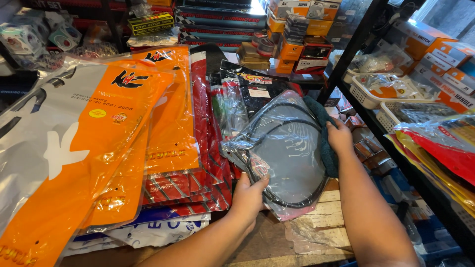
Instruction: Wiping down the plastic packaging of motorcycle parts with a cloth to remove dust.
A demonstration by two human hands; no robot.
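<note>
A person stands at a crowded parts counter, seen from above. At the centre of the frame the left hand point(249, 195) pinches the lower edge of a clear plastic packet point(279, 148) with a coiled black cable point(292, 163) inside, thumb on top and fingers curled beneath. The right hand point(340, 137) presses a dark teal cloth point(324, 136) against the packet's right edge, fingers closed over the cloth.

The step in hand looks like wiping the packet clean. A next stroke would call for the left hand to hold the slippery plastic steady while the cloth is drawn across it.

At the left of the frame lie large flat orange packets point(123, 138), overlapping, with black marks and a round yellow sticker. Beside them, toward the centre, sits a fanned stack of red packets point(208, 148). Along the top edge stand small orange boxes point(289, 49) and long dark cartons. At the right a black metal shelf point(410, 168) carries white baskets point(368, 96) of bagged parts, orange boxes, and red and yellow packets at the edge.
</note>
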